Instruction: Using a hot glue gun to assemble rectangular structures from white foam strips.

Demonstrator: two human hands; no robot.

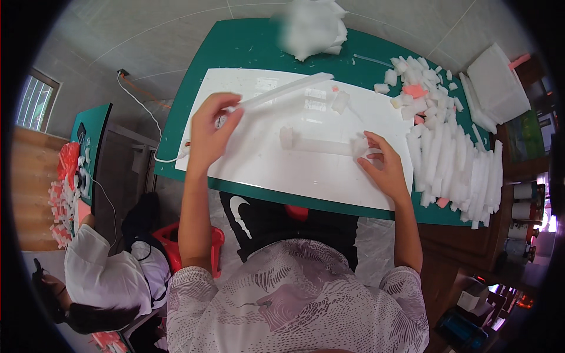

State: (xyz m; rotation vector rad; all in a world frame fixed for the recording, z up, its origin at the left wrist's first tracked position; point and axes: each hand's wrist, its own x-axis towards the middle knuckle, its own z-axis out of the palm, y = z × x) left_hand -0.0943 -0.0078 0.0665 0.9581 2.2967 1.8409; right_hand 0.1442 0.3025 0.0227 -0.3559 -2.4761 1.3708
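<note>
My left hand is closed at the left end of a long white foam strip, pinching it between thumb and fingers. The strip slants up to the right above the white board. Lower on the board lies another white foam strip, with a small foam block at its left end and a second block at its right end. The thumb and fingers of my right hand close around that right block. A loose foam piece rests farther back on the board.
Many foam strips and a heap of small foam blocks lie on the green table at right. A blurred white foam bundle is at the back. A white cable reaches the left edge. Another person sits at left.
</note>
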